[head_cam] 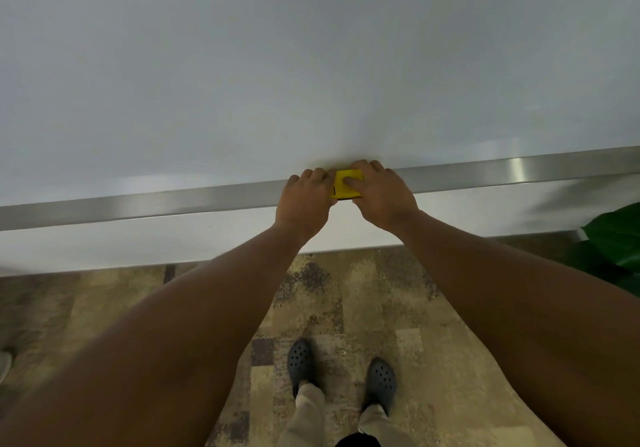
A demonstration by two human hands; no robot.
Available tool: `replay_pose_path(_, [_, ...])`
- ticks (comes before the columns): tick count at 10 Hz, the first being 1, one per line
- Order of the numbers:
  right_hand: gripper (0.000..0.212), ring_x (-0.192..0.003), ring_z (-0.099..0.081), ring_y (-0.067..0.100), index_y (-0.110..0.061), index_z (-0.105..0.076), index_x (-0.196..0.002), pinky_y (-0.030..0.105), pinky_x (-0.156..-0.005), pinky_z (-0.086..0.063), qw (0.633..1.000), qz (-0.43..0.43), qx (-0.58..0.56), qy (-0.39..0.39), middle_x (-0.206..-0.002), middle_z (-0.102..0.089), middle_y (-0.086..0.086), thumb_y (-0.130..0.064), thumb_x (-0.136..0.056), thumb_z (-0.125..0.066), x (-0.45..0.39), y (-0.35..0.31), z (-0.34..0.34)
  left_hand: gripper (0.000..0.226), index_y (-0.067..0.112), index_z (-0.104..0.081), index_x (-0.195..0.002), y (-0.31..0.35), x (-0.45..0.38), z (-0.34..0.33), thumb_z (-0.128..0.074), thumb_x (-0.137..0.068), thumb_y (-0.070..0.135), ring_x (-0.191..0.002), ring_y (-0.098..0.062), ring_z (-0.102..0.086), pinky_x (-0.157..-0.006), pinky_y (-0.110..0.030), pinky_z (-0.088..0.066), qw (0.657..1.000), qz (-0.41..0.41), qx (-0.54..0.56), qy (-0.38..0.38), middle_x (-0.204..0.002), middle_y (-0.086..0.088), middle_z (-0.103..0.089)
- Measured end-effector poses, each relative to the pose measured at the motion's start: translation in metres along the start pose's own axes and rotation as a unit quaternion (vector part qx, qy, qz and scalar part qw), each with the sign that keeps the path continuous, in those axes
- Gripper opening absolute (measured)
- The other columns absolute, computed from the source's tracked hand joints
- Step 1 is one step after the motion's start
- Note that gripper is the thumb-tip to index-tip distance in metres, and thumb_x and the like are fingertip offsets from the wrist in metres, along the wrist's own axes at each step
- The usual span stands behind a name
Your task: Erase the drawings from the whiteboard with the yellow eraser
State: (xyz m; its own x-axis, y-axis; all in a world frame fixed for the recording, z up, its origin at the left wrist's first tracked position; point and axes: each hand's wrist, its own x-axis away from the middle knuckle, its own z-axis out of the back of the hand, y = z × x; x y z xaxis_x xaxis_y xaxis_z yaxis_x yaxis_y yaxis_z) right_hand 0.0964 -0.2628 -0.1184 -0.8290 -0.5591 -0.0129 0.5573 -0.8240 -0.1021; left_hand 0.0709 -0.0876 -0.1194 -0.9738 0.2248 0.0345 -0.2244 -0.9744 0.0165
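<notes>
The small, flat, square yellow plastic eraser [347,188] is sitting at the silver metal tray [207,200] under the blank white whiteboard [311,65], both hands gripping it: left hand [306,200], right hand [384,197].

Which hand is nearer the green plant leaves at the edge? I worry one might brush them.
Right. The right hand grips the yellow eraser at the whiteboard tray, on the side of the plant leaves; the left hand is farther away.

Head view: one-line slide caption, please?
Both hands, left and right, hold yellow eraser at whiteboard's metal ledge.
</notes>
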Motion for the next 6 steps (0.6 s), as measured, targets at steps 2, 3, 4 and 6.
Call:
replay_pose_path(2, [0.040, -0.103, -0.055, 0.037, -0.012, -0.060, -0.124, 0.043, -0.077, -0.047, 0.999, -0.006, -0.004, 0.032, -0.129, -0.054, 0.014, -0.019, -0.085, -0.067, 0.011, -0.004, 0.008, 0.055, 0.017, -0.042, -0.146, 0.007, 0.009, 0.005, -0.054, -0.099, 0.042, -0.115, -0.025, -0.057, -0.090, -0.038, -0.043, 1.000, 0.017, 0.014, -0.001, -0.133, -0.003, -0.056])
replay_pose_path(3, [0.041, -0.103, -0.056, 0.038, -0.010, -0.062, -0.123, 0.044, -0.078, -0.048, 0.999, 0.000, -0.012, 0.047, -0.127, -0.057, 0.015, -0.018, -0.084, -0.069, 0.019, -0.006, 0.014, 0.053, 0.016, -0.041, -0.147, 0.013, 0.014, 0.011, -0.050, -0.101, 0.040, -0.116, -0.026, -0.056, -0.090, -0.038, -0.043, 1.000, 0.022, 0.018, 0.007, -0.135, -0.003, -0.056])
replay_pose_path(4, [0.044, -0.105, -0.056, 0.037, -0.010, -0.061, -0.125, 0.044, -0.081, -0.047, 0.998, -0.001, -0.017, 0.054, -0.127, -0.058, 0.013, -0.018, -0.083, -0.071, 0.029, -0.009, 0.024, 0.053, 0.016, -0.039, -0.148, 0.020, 0.020, 0.020, -0.048, -0.102, 0.040, -0.117, -0.026, -0.057, -0.091, -0.038, -0.044, 0.999, 0.026, 0.025, 0.023, -0.136, -0.003, -0.056])
replay_pose_path(6, [0.043, -0.107, -0.056, 0.036, -0.009, -0.061, -0.124, 0.043, -0.082, -0.046, 0.996, -0.016, -0.008, 0.082, -0.127, -0.058, 0.012, -0.023, -0.084, -0.070, 0.052, -0.012, 0.039, 0.053, 0.015, -0.034, -0.152, 0.034, 0.033, 0.038, -0.041, -0.105, 0.038, -0.125, -0.025, -0.053, -0.096, -0.039, -0.043, 0.997, 0.028, 0.035, 0.058, -0.145, -0.002, -0.052])
